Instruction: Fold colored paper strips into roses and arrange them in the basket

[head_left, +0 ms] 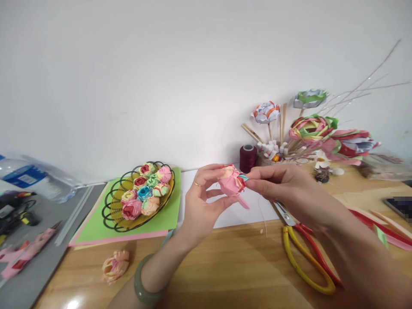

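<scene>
A pink and peach paper flower (231, 182) with red petal edges is held up over a white sheet of paper (206, 214). My left hand (206, 197) grips it from the left, fingers behind and thumb below. At its right side, my right hand (273, 182) pinches a small blue-green paper strip (243, 176) that touches the flower. A narrow pink strip hangs from the flower's underside. Below my right hand lie scissors (298, 240) with yellow and red handles, partly hidden by the forearm.
On green paper (93, 227) stands a yellow basket (117, 201) of paper flowers. A loose peach paper flower (116, 266) lies nearer. Left are a bottle (35, 176) and a pink glue gun (30, 253); at the back right, a maroon thread spool (247, 159) and stemmed paper flowers (312, 128).
</scene>
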### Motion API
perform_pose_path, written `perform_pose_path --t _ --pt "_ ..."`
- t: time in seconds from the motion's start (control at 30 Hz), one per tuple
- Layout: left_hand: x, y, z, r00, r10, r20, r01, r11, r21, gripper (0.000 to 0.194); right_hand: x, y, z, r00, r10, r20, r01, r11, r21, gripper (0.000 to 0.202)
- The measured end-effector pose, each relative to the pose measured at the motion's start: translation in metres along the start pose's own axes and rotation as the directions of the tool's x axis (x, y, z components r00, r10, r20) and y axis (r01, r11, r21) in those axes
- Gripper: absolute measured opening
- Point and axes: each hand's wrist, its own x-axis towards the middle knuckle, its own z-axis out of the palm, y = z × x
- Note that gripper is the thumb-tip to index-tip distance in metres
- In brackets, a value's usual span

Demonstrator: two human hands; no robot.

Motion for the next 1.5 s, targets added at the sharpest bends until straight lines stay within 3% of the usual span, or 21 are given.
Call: perform_pose_path --t 0.23,0.5,0.57,0.7,0.83,0.93,1.0,1.27,1.4,1.5 --pt "-0.001 -0.001 0.002 1.0 0.013 -0.017 -0.012 1.0 0.017 0.039 0.003 -0.004 0.012 0.991 0.097 -0.088 -0.088 0.991 0.104 0.031" --pt "0.002 -0.003 0.0 0.998 -0.05 -0.045 0.044 0.989 -0.138 0.043 -0.001 -0.001 0.006 0.992 0.033 -0.119 -0.03 0.999 0.029 0.028" --pt "0.003 -0.004 0.0 0.997 -0.068 -0.039 0.06 0.982 -0.18 0.045 -0.004 -0.004 0.005 0.975 -0.03 -0.218 0.027 1.0 -0.015 0.028" --pt "0.006 -0.002 0.001 0.983 -0.184 -0.022 0.17 0.94 -0.295 0.048 -0.007 -0.009 0.006 0.883 -0.27 -0.384 0.208 0.958 -0.195 0.014" --pt "0.005 0.004 0.003 0.95 -0.311 0.011 0.29 0.871 -0.396 0.048 -0.008 -0.008 0.009 0.809 -0.515 -0.285 0.377 0.825 -0.42 0.008" --pt "0.004 0.007 0.004 0.929 -0.359 0.089 0.36 0.822 -0.441 0.044 -0.007 -0.007 0.01 0.771 -0.604 -0.202 0.459 0.747 -0.482 0.008" --pt "0.003 0.009 0.003 0.91 -0.384 0.155 0.412 0.796 -0.444 0.042 -0.006 -0.008 0.009 0.782 -0.603 -0.155 0.479 0.742 -0.468 0.008" --pt "0.003 0.006 -0.004 0.828 -0.451 0.334 0.558 0.729 -0.396 0.034 -0.005 -0.009 -0.003 0.916 -0.399 0.047 0.391 0.858 -0.332 0.019" --pt "0.003 0.005 -0.004 0.794 -0.479 0.375 0.608 0.658 -0.446 0.037 -0.005 -0.008 -0.004 0.895 -0.434 -0.102 0.405 0.888 -0.219 0.014" --pt "0.003 0.006 -0.004 0.786 -0.477 0.394 0.618 0.642 -0.454 0.042 -0.006 -0.007 -0.005 0.862 -0.499 -0.085 0.473 0.854 -0.219 0.009"
